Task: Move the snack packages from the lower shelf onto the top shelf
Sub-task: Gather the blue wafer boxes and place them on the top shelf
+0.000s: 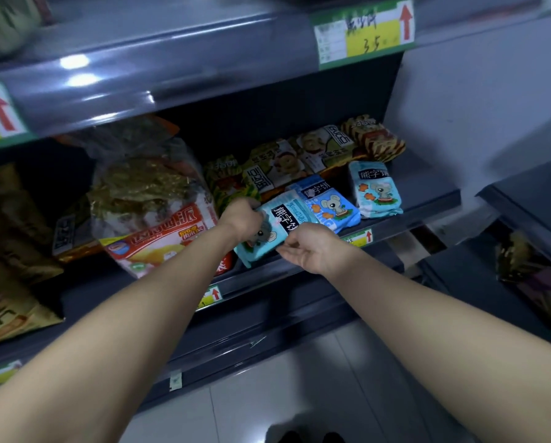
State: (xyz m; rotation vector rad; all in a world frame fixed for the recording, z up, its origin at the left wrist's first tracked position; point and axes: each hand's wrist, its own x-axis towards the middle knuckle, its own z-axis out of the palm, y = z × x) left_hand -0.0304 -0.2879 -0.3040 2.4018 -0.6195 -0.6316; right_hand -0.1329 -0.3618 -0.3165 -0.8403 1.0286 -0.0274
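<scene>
One blue package point(282, 223) at lower shelf point(434, 201), gripped by left hand point(240, 217), right hand point(309, 249).

Light-blue snack packages point(375, 190) show grey cartoon animals and orange flowers.

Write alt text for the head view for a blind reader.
The left hand grips the far end of a blue pack at the front of the lower shelf; the right hand pinches its near edge. Two like packs lie to its right, under the top shelf.
</scene>
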